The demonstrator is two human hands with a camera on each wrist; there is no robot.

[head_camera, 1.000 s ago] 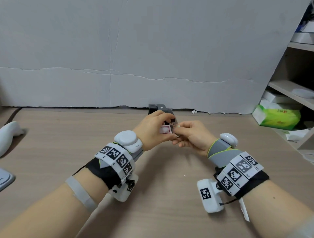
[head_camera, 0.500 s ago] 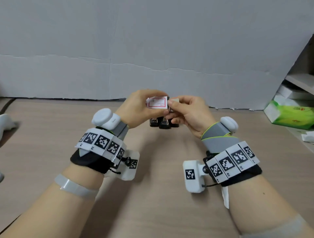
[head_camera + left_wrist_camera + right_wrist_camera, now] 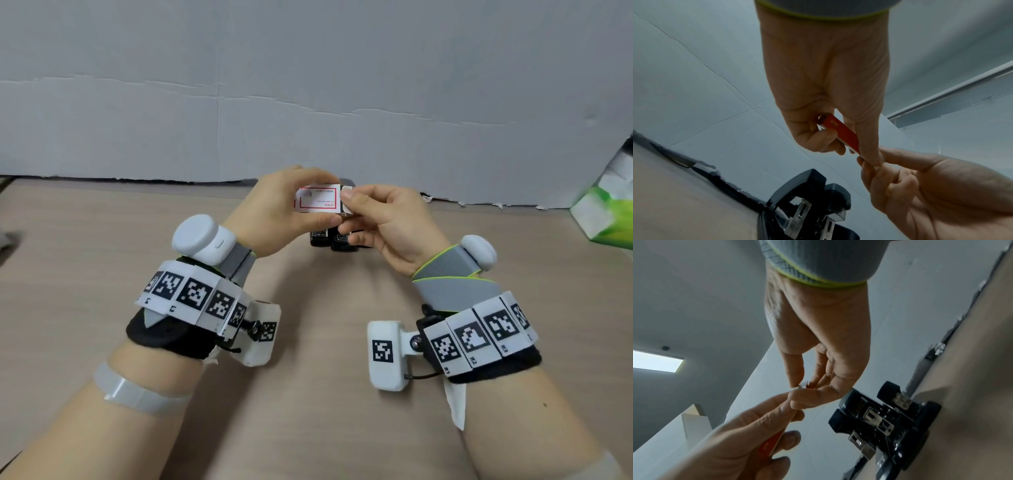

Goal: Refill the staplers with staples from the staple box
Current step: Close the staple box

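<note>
My left hand (image 3: pixel 291 209) grips a small white staple box (image 3: pixel 318 199) with red print, held above the desk; its red side (image 3: pixel 840 133) shows in the left wrist view. My right hand (image 3: pixel 370 212) pinches the white inner end (image 3: pixel 346 200) of the box at its right side, thumb and forefinger closed on it (image 3: pixel 803 386). Under both hands, black staplers (image 3: pixel 334 238) stand on the desk with their tops swung open (image 3: pixel 884 418), metal channels showing (image 3: pixel 803 212). Whether staples lie in the box I cannot see.
A wooden desk (image 3: pixel 308 342) runs back to a grey wall panel (image 3: pixel 308 102). A green tissue pack (image 3: pixel 606 212) sits at the right edge.
Both hands have lifted the staple box up from just above the desk and turned its printed face toward me. The right fingers now pinch the box's right end.
</note>
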